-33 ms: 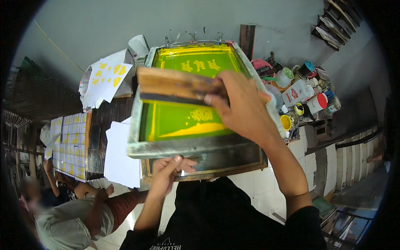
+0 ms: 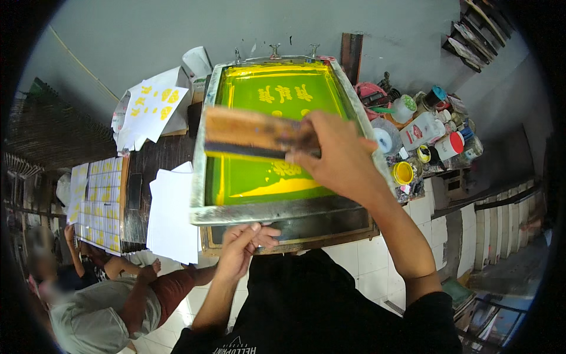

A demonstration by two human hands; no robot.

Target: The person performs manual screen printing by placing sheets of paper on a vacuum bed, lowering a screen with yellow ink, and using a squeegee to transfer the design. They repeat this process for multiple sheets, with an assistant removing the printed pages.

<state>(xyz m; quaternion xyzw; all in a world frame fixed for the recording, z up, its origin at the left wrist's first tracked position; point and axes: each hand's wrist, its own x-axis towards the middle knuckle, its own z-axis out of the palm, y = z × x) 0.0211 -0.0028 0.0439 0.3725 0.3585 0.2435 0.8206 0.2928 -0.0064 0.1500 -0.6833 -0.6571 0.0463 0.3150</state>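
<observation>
A metal-framed printing screen [image 2: 277, 209] with green mesh and yellow ink lies tilted over a wooden base board [image 2: 330, 233], its near edge raised. My right hand [image 2: 342, 156] grips the right end of a wooden squeegee [image 2: 247, 133], which lies across the middle of the mesh. A band of yellow ink sits on the mesh just below the blade. My left hand [image 2: 244, 248] reaches up to the near rim of the frame, fingers curled under it in the gap above the board.
A stack of white paper [image 2: 171, 212] lies left of the screen, with yellow-printed sheets [image 2: 150, 109] behind it and more on a board [image 2: 103, 200] further left. Ink jars and bottles [image 2: 424, 133] crowd the right side. Another person [image 2: 100, 307] sits on the floor, lower left.
</observation>
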